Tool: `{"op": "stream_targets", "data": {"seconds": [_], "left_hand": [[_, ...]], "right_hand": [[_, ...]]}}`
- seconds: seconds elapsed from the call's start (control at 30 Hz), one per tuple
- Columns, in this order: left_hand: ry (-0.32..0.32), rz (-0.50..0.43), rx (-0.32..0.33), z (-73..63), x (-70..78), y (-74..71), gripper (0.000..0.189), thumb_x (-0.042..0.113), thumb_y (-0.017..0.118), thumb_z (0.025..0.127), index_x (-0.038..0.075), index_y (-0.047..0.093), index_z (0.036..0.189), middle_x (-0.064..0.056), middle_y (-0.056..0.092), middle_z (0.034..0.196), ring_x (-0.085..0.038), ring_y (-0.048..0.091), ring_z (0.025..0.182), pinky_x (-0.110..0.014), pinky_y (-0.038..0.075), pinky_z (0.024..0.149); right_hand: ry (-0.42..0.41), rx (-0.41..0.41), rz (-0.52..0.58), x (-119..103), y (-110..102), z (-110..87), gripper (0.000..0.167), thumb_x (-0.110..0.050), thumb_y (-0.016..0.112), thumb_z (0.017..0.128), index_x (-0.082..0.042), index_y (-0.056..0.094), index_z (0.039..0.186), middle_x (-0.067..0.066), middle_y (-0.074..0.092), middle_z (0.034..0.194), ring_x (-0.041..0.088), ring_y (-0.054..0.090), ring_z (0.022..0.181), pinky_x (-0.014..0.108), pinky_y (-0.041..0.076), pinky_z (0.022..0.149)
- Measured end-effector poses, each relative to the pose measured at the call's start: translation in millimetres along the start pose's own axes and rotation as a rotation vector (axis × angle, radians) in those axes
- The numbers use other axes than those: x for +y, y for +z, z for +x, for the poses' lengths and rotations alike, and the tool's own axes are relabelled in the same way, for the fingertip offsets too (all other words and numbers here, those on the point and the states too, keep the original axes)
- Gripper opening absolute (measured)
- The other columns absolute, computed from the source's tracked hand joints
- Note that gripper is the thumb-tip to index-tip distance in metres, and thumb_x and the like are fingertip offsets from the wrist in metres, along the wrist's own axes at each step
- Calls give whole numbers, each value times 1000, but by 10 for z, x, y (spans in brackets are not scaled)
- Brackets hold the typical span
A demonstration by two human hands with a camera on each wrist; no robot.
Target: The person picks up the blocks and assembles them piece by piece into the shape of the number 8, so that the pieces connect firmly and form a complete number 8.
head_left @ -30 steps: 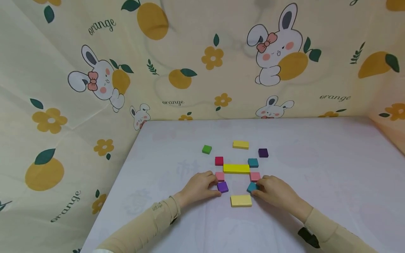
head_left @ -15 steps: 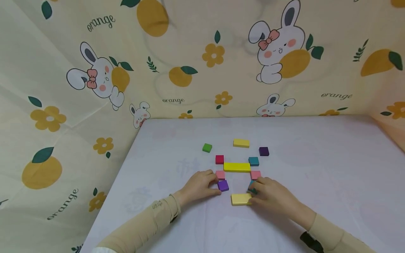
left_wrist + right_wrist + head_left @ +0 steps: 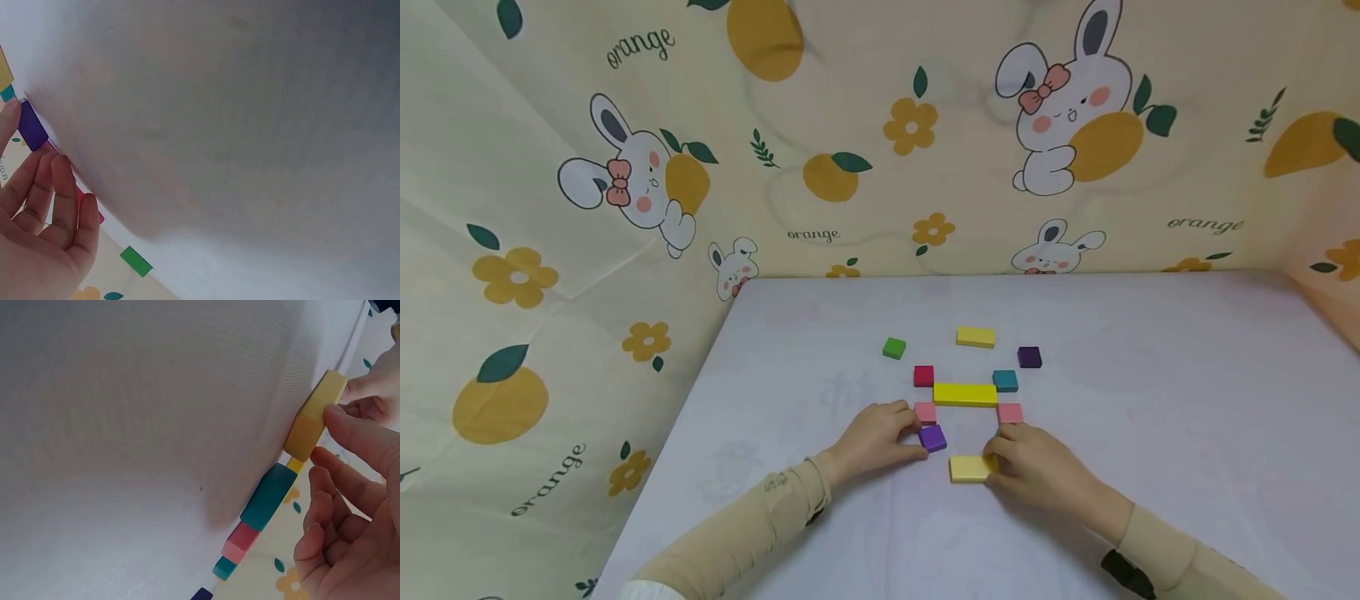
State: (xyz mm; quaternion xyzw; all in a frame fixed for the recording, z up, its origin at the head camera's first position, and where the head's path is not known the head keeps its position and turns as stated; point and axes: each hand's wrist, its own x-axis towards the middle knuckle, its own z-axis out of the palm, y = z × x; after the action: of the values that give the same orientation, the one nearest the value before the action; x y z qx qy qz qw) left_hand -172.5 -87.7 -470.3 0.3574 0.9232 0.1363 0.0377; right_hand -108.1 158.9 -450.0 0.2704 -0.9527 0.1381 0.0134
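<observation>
My left hand (image 3: 874, 440) holds a purple block (image 3: 933, 438) between thumb and fingertips; the left wrist view has the thumb at one end of it and fingers at the other. My right hand (image 3: 1051, 472) pinches the right end of a pale yellow block (image 3: 967, 469) lying at the near side. A teal block (image 3: 269, 497) shows beside the right fingers in the right wrist view, but the hand covers it from above. Pink blocks (image 3: 1011, 413) sit at either side, just beyond the hands. A long bright yellow block (image 3: 965, 395) lies crosswise between the two rows.
Farther back are a red block (image 3: 923, 376) and a second teal block (image 3: 1005, 381) by the long block's ends. Green (image 3: 894, 348), pale yellow (image 3: 976, 337) and dark purple (image 3: 1030, 357) blocks lie apart behind them. A patterned cloth (image 3: 850, 108) hangs behind the white table (image 3: 1150, 375).
My right hand has left the near teal block and shifted toward me and left, onto the pale yellow block's right end. The left hand stays at the purple block.
</observation>
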Motion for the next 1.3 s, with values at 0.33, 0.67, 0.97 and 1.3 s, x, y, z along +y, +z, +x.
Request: {"op": "stream_targets", "data": {"seconds": [0.33,0.67,0.97,1.3], "left_hand": [[26,5,27,17,6,3,33,46,70,78,16,64,91,6,55,78,-4,42,64,-16,34,62],[11,4,4,33,2,21,34,47,68,79,16,65,93,7,56,79,-4,44,66,-17,36,64],[46,-2,49,6,0,31,34,45,70,78,14,65,92,6,56,77,-4,44,64,-17,37,62],[10,10,15,3,22,5,34,46,69,79,15,65,93,6,57,79,-4,43,66,-17,38,65]], "right_hand": [[43,-8,-19,-19,-7,36,25,-27,79,70,-12,70,88,-5,61,80,7,46,71,27,47,69],[96,-22,-27,-35,14,67,24,-28,78,72,-14,69,89,-7,58,79,7,45,71,26,46,68],[103,-23,-6,15,-7,42,26,-33,77,73,-15,68,89,-9,56,77,6,42,69,22,42,64],[130,-24,17,220,-171,-60,26,-21,76,74,-12,68,97,-8,54,77,5,43,67,20,42,60]]}}
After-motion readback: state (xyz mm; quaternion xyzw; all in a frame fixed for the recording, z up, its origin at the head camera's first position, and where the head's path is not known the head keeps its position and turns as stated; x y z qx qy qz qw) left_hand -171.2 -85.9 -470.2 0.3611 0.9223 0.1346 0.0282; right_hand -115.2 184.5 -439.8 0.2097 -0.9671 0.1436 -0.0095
